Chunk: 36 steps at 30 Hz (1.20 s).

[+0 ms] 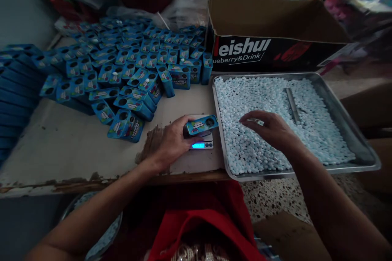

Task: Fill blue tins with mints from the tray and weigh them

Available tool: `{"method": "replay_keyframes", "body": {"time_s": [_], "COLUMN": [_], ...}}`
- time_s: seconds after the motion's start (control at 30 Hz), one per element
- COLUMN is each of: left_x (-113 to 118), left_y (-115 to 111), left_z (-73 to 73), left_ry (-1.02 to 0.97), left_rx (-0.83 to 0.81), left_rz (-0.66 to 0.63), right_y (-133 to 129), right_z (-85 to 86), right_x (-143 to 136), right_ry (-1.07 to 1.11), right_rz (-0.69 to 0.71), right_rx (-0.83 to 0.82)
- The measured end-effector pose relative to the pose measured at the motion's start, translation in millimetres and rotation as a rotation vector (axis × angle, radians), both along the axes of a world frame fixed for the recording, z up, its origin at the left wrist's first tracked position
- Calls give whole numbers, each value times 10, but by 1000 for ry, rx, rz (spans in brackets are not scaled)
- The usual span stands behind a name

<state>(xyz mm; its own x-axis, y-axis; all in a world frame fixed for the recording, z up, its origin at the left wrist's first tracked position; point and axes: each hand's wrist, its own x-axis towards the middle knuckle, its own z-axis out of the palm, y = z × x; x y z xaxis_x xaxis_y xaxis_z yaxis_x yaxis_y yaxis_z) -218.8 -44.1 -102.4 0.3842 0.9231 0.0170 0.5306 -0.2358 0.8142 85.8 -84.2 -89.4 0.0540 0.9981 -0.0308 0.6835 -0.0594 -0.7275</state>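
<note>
My left hand [174, 140] is closed around a small blue box [200, 125] with a round hole in its top face. That box is over a small digital scale [208, 145] whose display glows blue. Above the metal tray [221, 138] of pale blue and white candies [254, 89], my right hand [272, 130] has thumb and forefinger close together; what they hold, if anything, is too small to make out. A flat metal strip [292, 105] lies on the candies.
Many blue boxes [131, 104] stand across the table [70, 149] at the left and back. Behind the tray sits an open cardboard box [275, 53]. A bowl of candies [105, 234] is below the table edge.
</note>
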Motion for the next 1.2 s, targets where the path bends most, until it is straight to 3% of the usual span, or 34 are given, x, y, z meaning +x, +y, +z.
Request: {"method": "replay_keyframes", "body": {"time_s": [0.07,0.23,0.4,0.5,0.57,0.63,0.77,0.87,1.03,1.1,1.2], "left_x": [55,200,261,200,148,107,30,-76,-311,-397,-505], "left_y": [13,200,299,240,183,136,120,146,148,134,115], "left_z": [13,66,68,-2,-43,-65,-77,-80,1,63,135], "left_ry": [-43,-70,-97,-91,-88,-101,-187,-234,-267,-271,-247], "left_rx": [-15,107,93,10,-37,-74,-110,-97,-43,-38,-38], "left_rz": [-15,-69,-104,-54,-1,39,62,93,200,202,193], "right_y": [-10,-57,-157,-191,-188,-167,-63,75,395,510,610], "right_z": [46,-75,-262,-304,-300,-273,-96,213,715,767,717], "right_x": [-68,-142,-140,-155,-105,-4,130,-12,-546,-713,-825], "right_ry": [-92,76,-553,-724,-649,-428,97,289,95,-4,-80], "right_rz": [5,-70,103,213,240,214,83,163,451,540,596], "right_rx": [70,103,30,-49,-112,-140,-102,-83,-49,-63,-108]}}
